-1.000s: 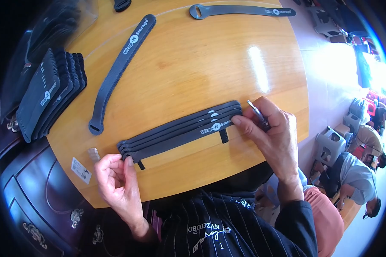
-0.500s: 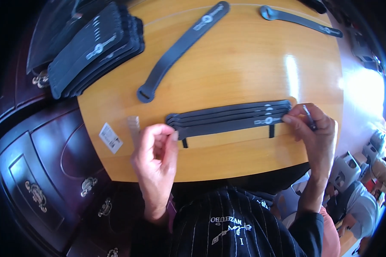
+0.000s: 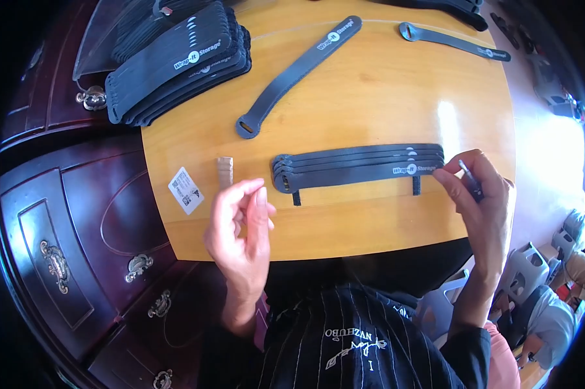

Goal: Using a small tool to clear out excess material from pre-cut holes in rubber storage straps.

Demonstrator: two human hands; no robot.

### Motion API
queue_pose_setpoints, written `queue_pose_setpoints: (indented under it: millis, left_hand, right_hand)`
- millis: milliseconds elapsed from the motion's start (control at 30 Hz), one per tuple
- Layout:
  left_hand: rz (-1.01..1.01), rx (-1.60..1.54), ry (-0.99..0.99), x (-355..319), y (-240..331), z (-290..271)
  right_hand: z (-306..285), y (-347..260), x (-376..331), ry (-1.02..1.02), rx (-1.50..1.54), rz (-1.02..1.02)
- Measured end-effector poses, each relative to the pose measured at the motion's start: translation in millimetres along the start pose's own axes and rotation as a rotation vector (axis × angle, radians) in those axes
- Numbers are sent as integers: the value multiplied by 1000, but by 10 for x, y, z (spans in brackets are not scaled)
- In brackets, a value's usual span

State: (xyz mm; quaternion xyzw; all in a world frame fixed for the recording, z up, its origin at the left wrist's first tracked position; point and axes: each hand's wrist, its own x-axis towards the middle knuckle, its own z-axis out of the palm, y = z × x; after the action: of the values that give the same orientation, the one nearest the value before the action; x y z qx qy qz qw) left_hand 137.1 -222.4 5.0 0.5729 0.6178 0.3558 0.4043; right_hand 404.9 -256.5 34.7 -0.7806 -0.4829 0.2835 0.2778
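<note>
A fanned row of several dark grey hook-and-loop straps (image 3: pixel 344 172) lies across the near part of the table, slotted round ends at the left. Two short black strips (image 3: pixel 416 186) stick out from under it. My left hand (image 3: pixel 240 223) is raised just left of those round ends, apart from them, its fingers loosely curled and holding nothing. At the straps' right end is my right hand (image 3: pixel 480 191), thumb and forefinger at the nearest strap's tip. Tucked in its fingers is a slim tool (image 3: pixel 467 174) with a metal tip and dark body; its exact kind is unclear.
On the wooden table (image 3: pixel 370 227) lie a single long strap (image 3: pixel 299 81), a shorter strap (image 3: pixel 454 41), a white label card (image 3: pixel 185 190) and a tan strip (image 3: pixel 225 170). A strap pile (image 3: pixel 176 71) stands at far left. Dark drawers (image 3: pixel 52 259) flank the left; people sit beyond at right.
My left hand has come away from the straps' round ends. The view has shifted slightly. My right hand stays at the right end with the slim tool.
</note>
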Motion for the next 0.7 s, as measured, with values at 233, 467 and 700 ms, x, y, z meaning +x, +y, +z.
queue_pose_setpoints:
  millis: [233,467,700]
  left_hand:
    - [629,657,-446,82,99,329]
    - [671,816,-520,150,-64,409]
    - [662,891,-574,160,-4,411]
  right_hand:
    - [321,-180,48,-106,-157,-298]
    - [463,-2,157,-103,-249,-308]
    - [212,13,226,-204,-25,-117]
